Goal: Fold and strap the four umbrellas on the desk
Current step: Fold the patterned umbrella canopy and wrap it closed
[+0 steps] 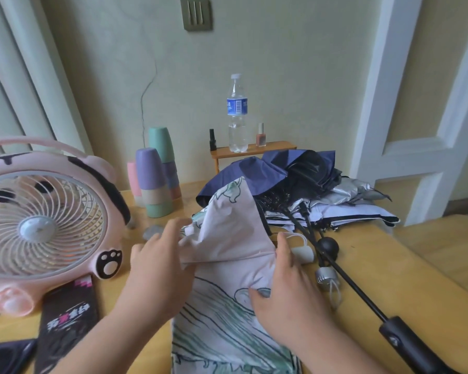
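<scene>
A pale pink umbrella [227, 238] with green line drawings lies across the desk's middle, its canopy loose and unfolded. My left hand [157, 260] grips a fold of its fabric at the left edge. My right hand [287, 287] pinches the cloth on the right side, near the umbrella's white handle [303, 252]. Behind it sits a heap of other open umbrellas: a navy one [270, 168], and a silver and white one [346, 206]. A black shaft with a round knob [328, 247] and a black handle [405, 341] runs to the lower right. A silver handle [327, 276] lies beside my right hand.
A pink desk fan [43, 225] stands at the left. Stacked pastel cups [154, 182] are behind it. A water bottle [237, 114] and two nail polish bottles stand on a small wooden shelf [254, 151]. A dark printed sleeve [68, 319] lies at the lower left.
</scene>
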Motion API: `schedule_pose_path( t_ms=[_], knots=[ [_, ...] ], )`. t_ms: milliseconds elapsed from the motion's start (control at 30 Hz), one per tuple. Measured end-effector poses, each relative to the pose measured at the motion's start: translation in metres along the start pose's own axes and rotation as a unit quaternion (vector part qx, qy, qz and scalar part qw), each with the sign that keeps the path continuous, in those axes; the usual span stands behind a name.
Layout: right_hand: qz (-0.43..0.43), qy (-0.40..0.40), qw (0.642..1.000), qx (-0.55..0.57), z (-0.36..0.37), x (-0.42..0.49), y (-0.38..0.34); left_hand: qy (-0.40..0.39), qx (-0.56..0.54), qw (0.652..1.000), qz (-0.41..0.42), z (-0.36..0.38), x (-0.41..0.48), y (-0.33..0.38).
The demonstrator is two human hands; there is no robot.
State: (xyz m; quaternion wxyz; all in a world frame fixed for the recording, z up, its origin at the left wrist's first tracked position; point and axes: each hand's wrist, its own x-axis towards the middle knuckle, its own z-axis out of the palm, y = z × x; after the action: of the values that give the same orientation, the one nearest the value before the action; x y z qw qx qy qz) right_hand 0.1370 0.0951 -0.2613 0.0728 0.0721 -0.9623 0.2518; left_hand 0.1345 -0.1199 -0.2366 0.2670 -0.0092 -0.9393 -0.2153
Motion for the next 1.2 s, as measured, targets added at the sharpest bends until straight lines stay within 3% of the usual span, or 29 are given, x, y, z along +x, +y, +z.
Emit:
schedule_pose_path(
  t_ms=[67, 233, 633, 867, 967, 1133, 1200],
  knots=[
    [-0.002, -0.005, 1.000, -0.006, -0.002, -0.001, 0.000, 0.011, 0.042, 0.999, 0.020, 0.010, -0.002, -0.006],
    [-0.014, -0.004, 1.000, -0.002, -0.001, 0.000, 0.002, 0.014, -0.051, 0.995, -0.084, 0.022, -0.002, -0.012],
    [-0.029, 0.024, 0.999, 0.015, 0.003, 0.003, 0.006, -0.017, -0.040, 0.999, -0.014, 0.018, -0.012, 0.001],
    [-0.037, 0.034, 0.998, 0.024, 0.000, 0.003, 0.007, -0.038, -0.182, 0.975, -0.118, 0.014, -0.024, 0.010],
    [-0.044, 0.042, 0.998, 0.026, -0.001, 0.004, 0.008, -0.062, -0.291, 0.941, -0.163, 0.012, -0.027, 0.009],
    [-0.104, 0.069, 0.986, 0.114, 0.001, 0.007, 0.017, -0.111, -0.480, 0.830, -0.262, 0.009, -0.025, 0.003],
    [-0.143, 0.101, 0.973, 0.150, -0.003, 0.007, 0.018, -0.106, -0.463, 0.837, -0.272, 0.012, -0.023, 0.000]
  ],
)
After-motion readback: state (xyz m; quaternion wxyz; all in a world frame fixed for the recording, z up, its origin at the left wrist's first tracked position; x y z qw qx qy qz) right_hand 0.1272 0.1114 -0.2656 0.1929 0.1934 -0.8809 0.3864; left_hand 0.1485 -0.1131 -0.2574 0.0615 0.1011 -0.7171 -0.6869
